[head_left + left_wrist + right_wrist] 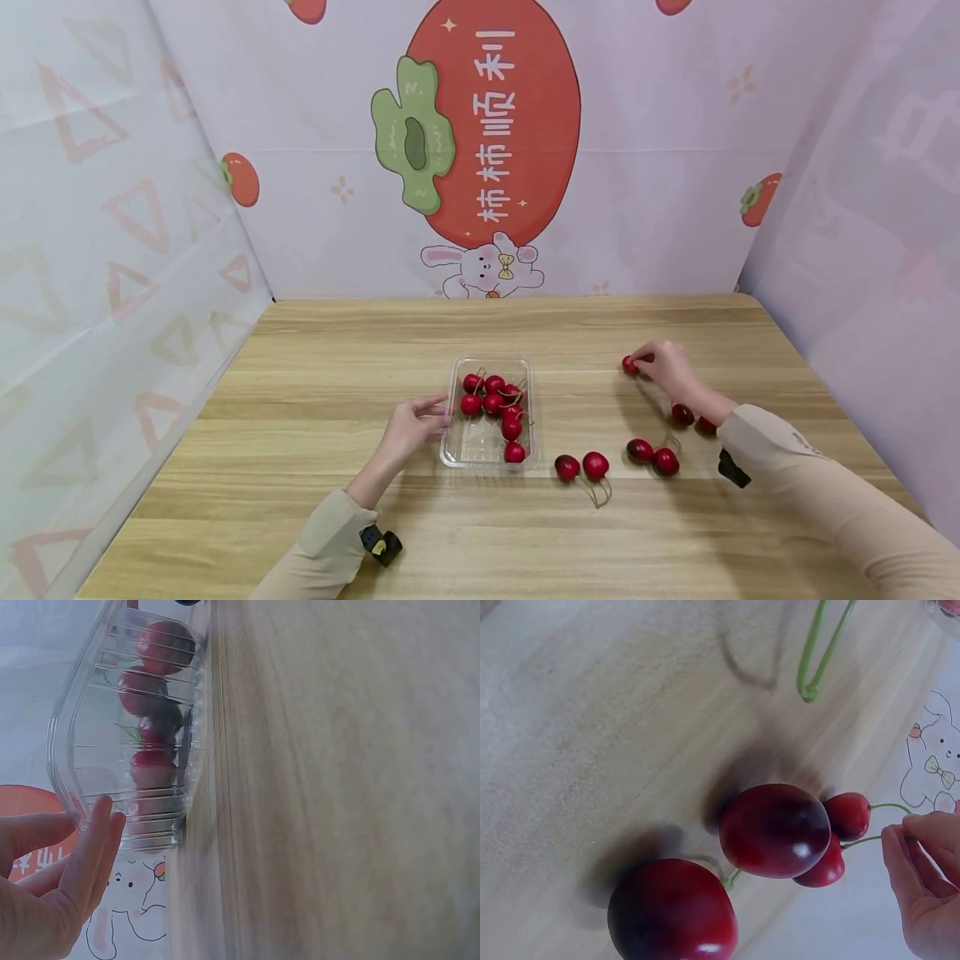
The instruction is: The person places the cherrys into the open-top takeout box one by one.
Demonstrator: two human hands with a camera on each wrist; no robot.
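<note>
A clear plastic container point(476, 447) holds several red cherries point(471, 405) with green stems. Beside its left wall is my left hand point(408, 429), fingers extended and fingertips at the rim, as the left wrist view also shows. Over at the right of the table, my right hand point(667, 372) pinches the green stems of a joined cherry pair point(849, 815) between thumb and fingertips. In the head view one cherry of that pair point(629, 365) shows at the fingertips, while the hand covers much of the other.
On the wooden table point(315, 417), one cherry pair point(596, 466) lies just right of the container and another pair point(665, 462) farther right. A third pair point(682, 415) lies under the right forearm, partly covered by the sleeve. A printed cloth point(315, 92) hangs behind the table.
</note>
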